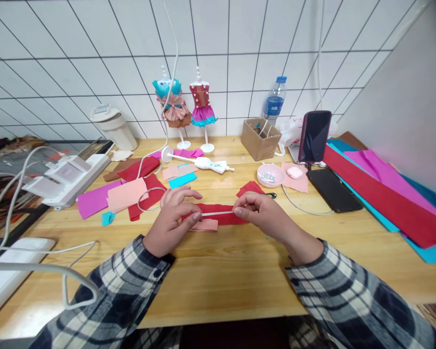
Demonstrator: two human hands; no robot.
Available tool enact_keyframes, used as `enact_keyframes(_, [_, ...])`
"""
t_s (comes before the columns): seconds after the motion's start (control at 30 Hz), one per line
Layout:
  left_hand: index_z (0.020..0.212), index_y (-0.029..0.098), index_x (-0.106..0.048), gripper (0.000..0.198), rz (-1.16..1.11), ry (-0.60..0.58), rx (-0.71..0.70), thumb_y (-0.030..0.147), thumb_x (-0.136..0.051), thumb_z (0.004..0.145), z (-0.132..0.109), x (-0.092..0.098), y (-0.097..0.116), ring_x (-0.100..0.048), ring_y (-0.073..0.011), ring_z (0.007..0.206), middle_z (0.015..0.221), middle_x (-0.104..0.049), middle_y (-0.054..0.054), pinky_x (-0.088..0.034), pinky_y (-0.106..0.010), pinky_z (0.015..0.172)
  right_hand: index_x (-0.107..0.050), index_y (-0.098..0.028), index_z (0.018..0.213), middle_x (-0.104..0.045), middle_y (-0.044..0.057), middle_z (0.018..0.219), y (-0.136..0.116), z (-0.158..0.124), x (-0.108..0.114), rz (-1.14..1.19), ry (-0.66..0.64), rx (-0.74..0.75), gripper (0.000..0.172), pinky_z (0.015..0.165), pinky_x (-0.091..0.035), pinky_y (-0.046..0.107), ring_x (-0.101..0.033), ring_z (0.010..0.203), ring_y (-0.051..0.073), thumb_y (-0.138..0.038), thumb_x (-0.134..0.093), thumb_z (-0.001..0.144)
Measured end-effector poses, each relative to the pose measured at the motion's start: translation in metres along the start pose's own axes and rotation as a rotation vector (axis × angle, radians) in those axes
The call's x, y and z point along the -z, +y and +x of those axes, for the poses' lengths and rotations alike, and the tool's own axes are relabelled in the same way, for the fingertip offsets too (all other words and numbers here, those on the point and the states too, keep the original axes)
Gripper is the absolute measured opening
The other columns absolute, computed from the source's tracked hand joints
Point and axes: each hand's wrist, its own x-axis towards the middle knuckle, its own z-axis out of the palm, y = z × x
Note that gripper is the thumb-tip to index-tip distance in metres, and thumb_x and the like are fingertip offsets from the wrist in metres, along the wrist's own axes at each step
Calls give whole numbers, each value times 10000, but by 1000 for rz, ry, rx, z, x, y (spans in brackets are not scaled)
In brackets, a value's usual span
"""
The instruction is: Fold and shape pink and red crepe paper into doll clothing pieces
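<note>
A thin white strip [217,213] is stretched across a red paper strip [225,219] lying on the wooden table. My left hand [176,218] is closed at the white strip's left end, thumb and index finger together. At the right end, my right hand [259,213] pinches the strip between thumb and fingers. A folded pink paper piece [208,225] lies at the near edge of the red paper, partly beneath my left hand. Just beyond my right hand is a small red paper piece [250,187], close to a black handle-like object [272,195].
Two dressed mini mannequins [202,102] stand by the tiled wall, and a bare one [212,165] lies nearer. A bead bowl [271,175], cardboard box [260,140], phone [315,136] and bottle [275,101] are right. Cables and a power strip [72,179] sit left.
</note>
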Motion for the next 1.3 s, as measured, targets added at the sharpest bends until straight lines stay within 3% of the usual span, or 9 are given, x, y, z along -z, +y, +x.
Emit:
enact_keyframes(0.07, [766, 238, -690, 271, 96, 69, -39, 311, -478, 918, -1, 0, 2, -467, -276, 1157, 1114, -621, -63, -239, -572, 1062, -704, -184, 840, -612, 5, 734, 1, 0, 6, -16, 135, 48, 178, 551, -379, 257, -474, 585, 113, -346, -661, 782])
enact_keyframes(0.2, [773, 274, -695, 157, 265, 189, -144, 261, -565, 860, -4, -3, 11, -512, -270, 1087, 1003, -660, -34, -175, -604, 1063, -716, -216, 964, -672, 61, 905, -8, -9, 8, -119, 610, 303, 206, 680, -475, 341, -594, 757, 183, -300, -547, 880])
enact_keyframes(0.23, [776, 286, -695, 139, 289, 197, -170, 254, -581, 847, -4, -3, 15, -524, -262, 1070, 991, -666, -23, -163, -600, 1069, -712, -225, 993, -677, 70, 958, -11, -13, 4, -200, 624, 414, 219, 769, -482, 377, -610, 858, 205, -286, -526, 895])
enact_keyframes(0.37, [807, 316, -690, 153, 313, 180, -244, 216, -577, 829, -6, -7, 26, -564, -226, 972, 944, -688, 10, -136, -576, 1088, -658, -235, 1145, -686, 59, 1156, -20, -23, -25, -444, 192, 753, 327, 1015, -385, 449, -560, 1124, 248, -322, -652, 830])
enact_keyframes(0.53, [808, 270, -666, 136, 257, 128, -223, 207, -554, 855, -7, -10, 32, -569, -218, 917, 852, -700, 3, -164, -560, 1072, -705, -268, 969, -750, -13, 863, -11, -22, -43, -450, 179, 577, 134, 984, -375, 423, -651, 792, 163, -292, -586, 913])
enact_keyframes(0.63, [839, 257, -676, 147, 218, 106, -167, 230, -541, 890, -6, -14, 32, -574, -211, 923, 855, -691, -1, -185, -545, 1067, -720, -257, 872, -749, -7, 812, -8, -19, -37, -404, 184, 476, 114, 822, -447, 340, -647, 732, 157, -301, -617, 889])
enact_keyframes(0.8, [1277, 199, -567, 357, 120, 32, -36, 282, -408, 969, -3, -31, 23, -582, -213, 892, 939, -657, -77, -427, -408, 873, -720, -215, 827, -737, 12, 786, -4, -9, -20, -339, 147, 178, 74, 618, -446, 264, -625, 653, 139, -208, -647, 824])
enact_keyframes(1.03, [808, 230, -725, 138, 118, -106, 56, 322, -626, 840, 6, -43, 5, -583, -204, 796, 848, -662, -46, -442, -353, 739, -664, -201, 836, -678, -26, 669, 10, 3, -16, -270, -9, 11, 75, 607, -432, 261, -603, 619, 127, -164, -634, 778])
enact_keyframes(1.3, [784, 218, -691, 76, 51, -159, 112, 266, -636, 808, 6, -41, 5, -597, -198, 797, 831, -670, -25, -436, -338, 721, -649, -184, 768, -631, -33, 640, 18, 15, -24, -269, -90, -24, 67, 556, -396, 230, -554, 581, 103, -137, -601, 761])
